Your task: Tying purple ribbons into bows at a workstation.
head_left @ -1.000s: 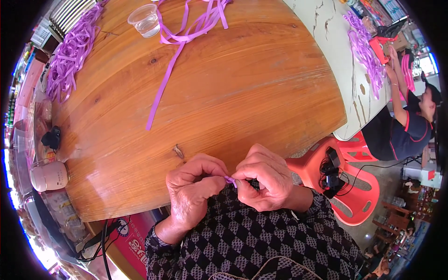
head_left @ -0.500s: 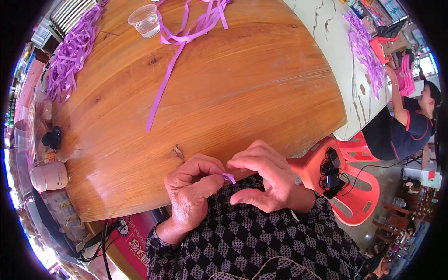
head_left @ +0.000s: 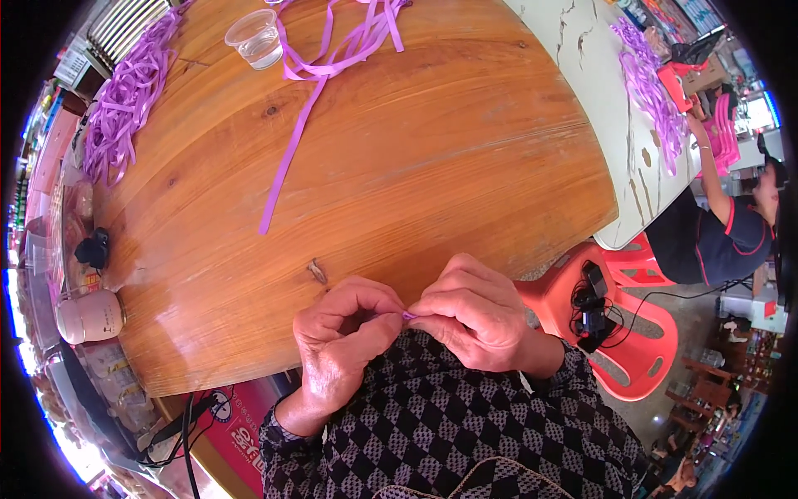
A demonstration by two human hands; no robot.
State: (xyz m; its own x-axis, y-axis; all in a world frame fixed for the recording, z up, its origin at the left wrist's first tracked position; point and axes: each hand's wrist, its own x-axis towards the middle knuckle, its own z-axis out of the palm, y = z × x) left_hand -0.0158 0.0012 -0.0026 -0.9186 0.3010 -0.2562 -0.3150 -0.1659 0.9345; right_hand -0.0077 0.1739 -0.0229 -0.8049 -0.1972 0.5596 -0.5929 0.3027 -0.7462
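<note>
A short piece of purple ribbon (head_left: 408, 315) shows between my fingertips, just off the near edge of the wooden table. My left hand (head_left: 345, 333) pinches it from the left with thumb and index finger. From the other side my right hand (head_left: 475, 316) closes on the same piece, its thumb and fingertips pressed together. Most of the piece is hidden by the fingers. Farther up the table, loose purple ribbons (head_left: 357, 54) lie in a loop, and one long strand (head_left: 291, 158) trails toward me.
Beside the ribbons stands a clear plastic cup (head_left: 255, 40) of liquid. A purple ribbon heap (head_left: 133, 91) lies far left, above a pinkish jar (head_left: 91, 316). Right are a white marbled table (head_left: 603, 125), a red stool (head_left: 565, 291) bearing black cables, and another person (head_left: 715, 233).
My right hand has closed from an open thumb-and-finger gap into a pinch on the ribbon piece. My left hand has hardly moved. The person at right has shifted slightly.
</note>
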